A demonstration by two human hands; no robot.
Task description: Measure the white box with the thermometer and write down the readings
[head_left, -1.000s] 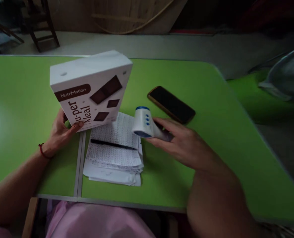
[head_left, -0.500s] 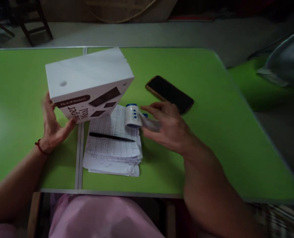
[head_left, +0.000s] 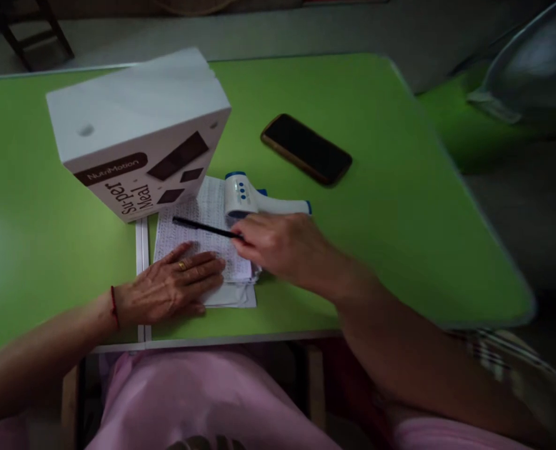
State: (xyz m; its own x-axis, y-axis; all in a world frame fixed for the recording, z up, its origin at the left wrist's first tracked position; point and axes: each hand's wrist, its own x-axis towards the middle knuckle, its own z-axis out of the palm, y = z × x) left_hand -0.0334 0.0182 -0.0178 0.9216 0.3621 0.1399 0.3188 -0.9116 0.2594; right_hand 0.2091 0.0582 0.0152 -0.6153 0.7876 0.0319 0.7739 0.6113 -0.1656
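My left hand [head_left: 177, 281] lies flat, fingers out, on the lower part of a stack of handwritten papers [head_left: 212, 197]. A black pen [head_left: 202, 226] slants across the sheets, and my right hand [head_left: 282, 247] pinches its right end between thumb and fingers. Just beyond that hand, a white and blue infrared thermometer [head_left: 244, 195] lies on its side, partly over the papers; the hand hides some of its lower edge. To the left stands a white NutriMotion box [head_left: 141, 156], upright at the back of the stack and touched by neither hand.
A dark phone in a brown case [head_left: 306, 149] lies beyond the thermometer on the green table [head_left: 399, 219]. A metal seam [head_left: 142, 250] runs across the tabletop beside the papers. A wooden chair [head_left: 36, 37] stands on the floor at the far left.
My right hand has let go of the thermometer and taken hold of the pen's end. My left hand has left the box and come down onto the papers. The view has shifted.
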